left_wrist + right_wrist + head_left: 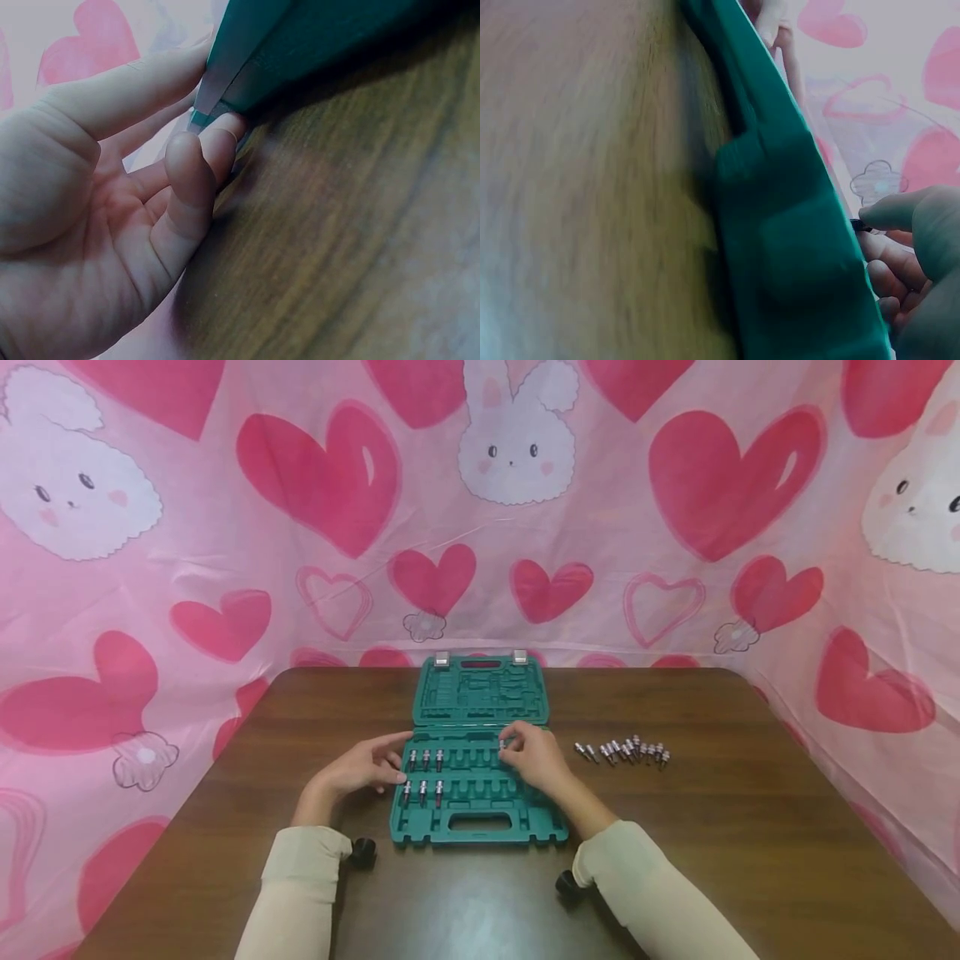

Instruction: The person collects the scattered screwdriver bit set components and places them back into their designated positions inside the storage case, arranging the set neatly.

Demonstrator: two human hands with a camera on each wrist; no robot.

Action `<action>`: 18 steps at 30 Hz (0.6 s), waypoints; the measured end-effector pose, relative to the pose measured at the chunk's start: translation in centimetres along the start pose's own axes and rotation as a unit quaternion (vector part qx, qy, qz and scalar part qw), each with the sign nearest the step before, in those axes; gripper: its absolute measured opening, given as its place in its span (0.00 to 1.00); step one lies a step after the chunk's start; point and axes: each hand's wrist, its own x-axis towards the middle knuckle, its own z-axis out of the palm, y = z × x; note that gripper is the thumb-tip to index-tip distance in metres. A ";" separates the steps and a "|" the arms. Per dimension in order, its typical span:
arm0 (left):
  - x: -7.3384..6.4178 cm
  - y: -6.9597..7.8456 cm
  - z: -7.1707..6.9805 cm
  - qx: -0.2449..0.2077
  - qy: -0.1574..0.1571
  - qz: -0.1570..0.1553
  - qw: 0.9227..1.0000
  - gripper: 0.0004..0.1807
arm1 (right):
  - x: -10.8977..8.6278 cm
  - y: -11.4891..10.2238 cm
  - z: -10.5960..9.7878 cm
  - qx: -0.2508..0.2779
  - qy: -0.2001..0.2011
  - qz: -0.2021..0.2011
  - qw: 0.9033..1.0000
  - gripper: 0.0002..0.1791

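Note:
A green plastic socket case (480, 814) lies unfolded on the table. Bit sockets (426, 758) fill the left slots of both its rows, three in each. Over the upper row's right end, my right hand (536, 758) pinches a small silver bit socket (502, 744) between thumb and fingertips. Its dark tip (860, 224) shows at the case's edge in the right wrist view. My left hand (360, 768) rests against the case's left side, index finger stretched along the edge and thumb lower down. In the left wrist view, the fingers (191, 180) bend loosely beside the case wall.
More bit sockets (622, 750) lie loose on the brown table (720, 843), right of the case. The raised lid (482, 689) with two metal latches stands at the back. Behind the table hangs a pink heart-print cloth (480, 527).

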 end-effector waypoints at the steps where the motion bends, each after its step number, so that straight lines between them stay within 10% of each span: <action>1: 0.0 0.0 0.0 -0.001 0.000 -0.001 1.000 0.42 | 0.0 -0.1 0.1 -0.002 -0.001 -0.003 1.000 0.07; 18: 0.1 0.0 0.1 0.009 -0.001 0.003 1.000 0.42 | 0.4 -1.3 1.9 -0.007 -0.017 -0.026 1.000 0.09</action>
